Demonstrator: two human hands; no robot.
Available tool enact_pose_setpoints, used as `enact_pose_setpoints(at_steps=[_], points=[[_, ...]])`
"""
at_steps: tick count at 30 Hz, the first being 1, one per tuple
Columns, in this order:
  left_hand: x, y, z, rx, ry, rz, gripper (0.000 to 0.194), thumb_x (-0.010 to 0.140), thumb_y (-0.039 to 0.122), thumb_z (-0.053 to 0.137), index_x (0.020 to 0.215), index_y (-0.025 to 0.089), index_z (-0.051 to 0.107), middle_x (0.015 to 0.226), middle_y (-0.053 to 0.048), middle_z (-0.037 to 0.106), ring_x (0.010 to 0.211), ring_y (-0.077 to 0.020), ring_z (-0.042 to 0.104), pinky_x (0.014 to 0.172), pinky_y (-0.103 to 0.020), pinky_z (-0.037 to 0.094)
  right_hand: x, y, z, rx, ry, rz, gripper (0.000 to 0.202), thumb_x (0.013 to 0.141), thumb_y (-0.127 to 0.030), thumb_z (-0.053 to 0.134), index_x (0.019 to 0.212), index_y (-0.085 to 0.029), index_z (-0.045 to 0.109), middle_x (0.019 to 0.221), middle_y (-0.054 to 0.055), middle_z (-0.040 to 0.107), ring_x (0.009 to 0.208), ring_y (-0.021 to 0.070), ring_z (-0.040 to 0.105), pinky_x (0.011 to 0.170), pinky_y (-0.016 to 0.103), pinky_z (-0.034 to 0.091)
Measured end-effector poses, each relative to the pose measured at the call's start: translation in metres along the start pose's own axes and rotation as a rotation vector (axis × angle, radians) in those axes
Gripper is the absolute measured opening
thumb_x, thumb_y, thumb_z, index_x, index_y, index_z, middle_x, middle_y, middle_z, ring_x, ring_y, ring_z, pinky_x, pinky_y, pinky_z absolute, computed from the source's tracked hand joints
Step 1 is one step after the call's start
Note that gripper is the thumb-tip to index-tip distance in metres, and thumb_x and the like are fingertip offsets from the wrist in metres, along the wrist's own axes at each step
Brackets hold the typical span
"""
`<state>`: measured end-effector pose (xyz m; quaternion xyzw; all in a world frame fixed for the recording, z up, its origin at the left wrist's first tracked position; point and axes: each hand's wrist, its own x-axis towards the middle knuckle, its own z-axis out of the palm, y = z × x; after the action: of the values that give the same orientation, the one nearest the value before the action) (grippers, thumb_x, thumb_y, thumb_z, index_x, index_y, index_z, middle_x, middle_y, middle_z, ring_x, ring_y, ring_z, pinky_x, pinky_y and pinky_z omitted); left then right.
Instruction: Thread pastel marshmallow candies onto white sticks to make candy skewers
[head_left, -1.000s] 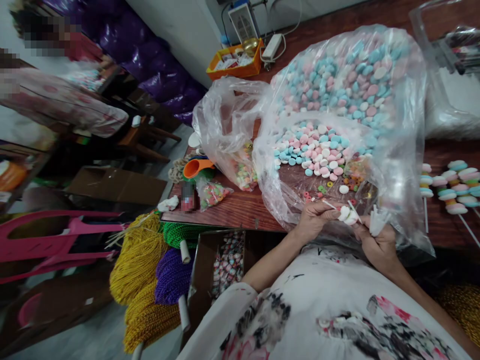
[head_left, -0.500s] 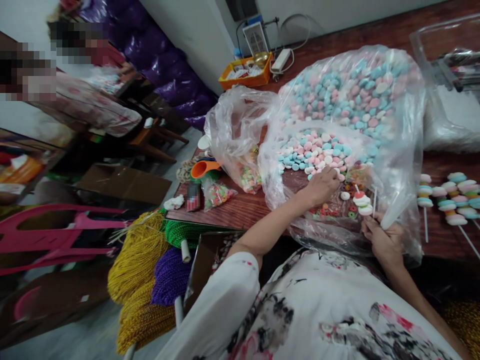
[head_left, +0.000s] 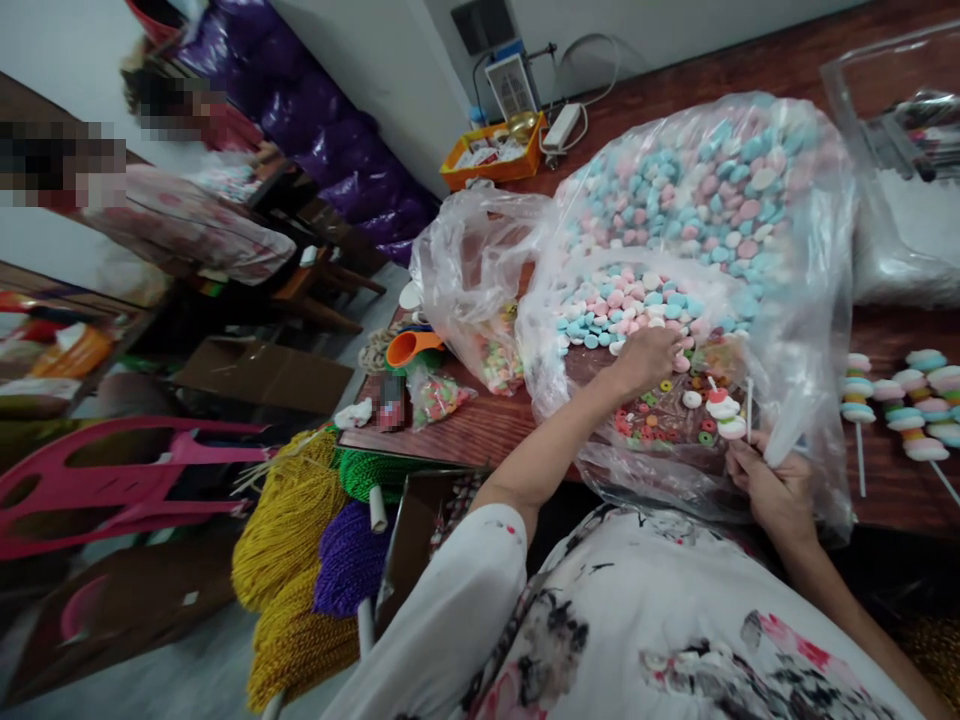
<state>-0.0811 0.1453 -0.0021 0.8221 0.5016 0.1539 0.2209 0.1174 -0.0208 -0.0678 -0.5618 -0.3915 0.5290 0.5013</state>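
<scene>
My left hand [head_left: 651, 360] reaches into the large clear plastic bag, fingers curled down at the near edge of loose pink, blue and white candy discs [head_left: 626, 308]. Its fingertips are partly hidden, so what they pinch is unclear. My right hand [head_left: 776, 485] is closed at the bag's near right, with a white stick [head_left: 749, 408] standing up from its fingers. Just left of that stick, a small stack of white and pink candies with a red one [head_left: 724, 412] shows above the fingertips. A translucent fold of the bag [head_left: 796, 425] rises over this hand. Small coloured ring candies [head_left: 646, 425] lie between the hands.
Finished-looking candy skewers [head_left: 924, 400] lie on the table at right. Left of the bag are smaller candy bags [head_left: 442, 393], an orange scoop [head_left: 409, 348] and a yellow tray [head_left: 491, 172]. Yellow rope bundles [head_left: 289, 520] and a pink chair [head_left: 112, 480] stand below left. Two people sit farther back.
The view has shifted slightly, moving the background a little rightward. My left hand stays by the candy discs, and my right hand keeps its hold on the stick.
</scene>
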Motion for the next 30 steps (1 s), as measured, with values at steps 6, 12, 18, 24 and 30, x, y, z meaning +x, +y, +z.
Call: enact_pose_setpoints(at_steps=[6,12,18,24,30], points=[[-0.014,0.003,0.012,0.489,-0.013,0.153,0.038,0.101,0.016,0.043,0.135,0.017,0.059,0.123,-0.016,0.062,0.115,-0.0276,0.056,0.092,-0.039,0.048,-0.003,-0.008,0.000,-0.020,-0.029,-0.024,0.040,0.092,-0.047,0.070,0.066,-0.018,0.059,0.057,-0.003,0.047,0.047,0.0073,0.037,0.044,0.025,0.023],[-0.036,-0.001,0.019,0.563,-0.023,0.303,0.031,0.103,0.021,0.043,0.125,0.012,0.063,0.128,-0.020,0.064,0.117,-0.0283,0.057,0.093,-0.042,0.048,-0.002,-0.003,-0.001,-0.075,-0.042,-0.043,0.039,0.094,-0.046,0.068,0.069,-0.018,0.060,0.060,-0.003,0.050,0.048,0.0073,0.039,0.045,0.024,0.025],[-0.051,0.000,0.018,-0.042,0.253,0.194,0.020,0.095,0.018,0.057,0.106,0.016,0.073,0.104,-0.012,0.072,0.096,-0.0200,0.065,0.086,-0.034,0.052,-0.004,-0.005,0.000,-0.095,-0.043,-0.116,0.040,0.094,-0.045,0.067,0.067,-0.018,0.059,0.058,-0.003,0.049,0.048,0.0075,0.038,0.045,0.024,0.025],[-0.088,0.029,0.006,-1.306,0.285,-0.261,0.042,0.071,0.040,0.087,0.106,0.018,0.078,0.095,-0.005,0.078,0.082,-0.0155,0.071,0.080,-0.030,0.058,-0.016,-0.023,0.004,-0.315,-0.051,-0.339,0.037,0.095,-0.037,0.064,0.063,-0.018,0.059,0.055,-0.003,0.049,0.049,0.0099,0.043,0.049,0.025,0.034],[-0.107,0.043,-0.005,-1.683,0.295,-0.468,0.045,0.052,0.027,0.098,0.092,0.018,0.081,0.089,-0.003,0.080,0.077,-0.0133,0.073,0.074,-0.024,0.059,-0.021,-0.042,0.012,-0.479,-0.151,-0.565,0.030,0.094,-0.025,0.064,0.064,-0.019,0.063,0.056,-0.002,0.055,0.048,0.0109,0.048,0.050,0.025,0.039]])
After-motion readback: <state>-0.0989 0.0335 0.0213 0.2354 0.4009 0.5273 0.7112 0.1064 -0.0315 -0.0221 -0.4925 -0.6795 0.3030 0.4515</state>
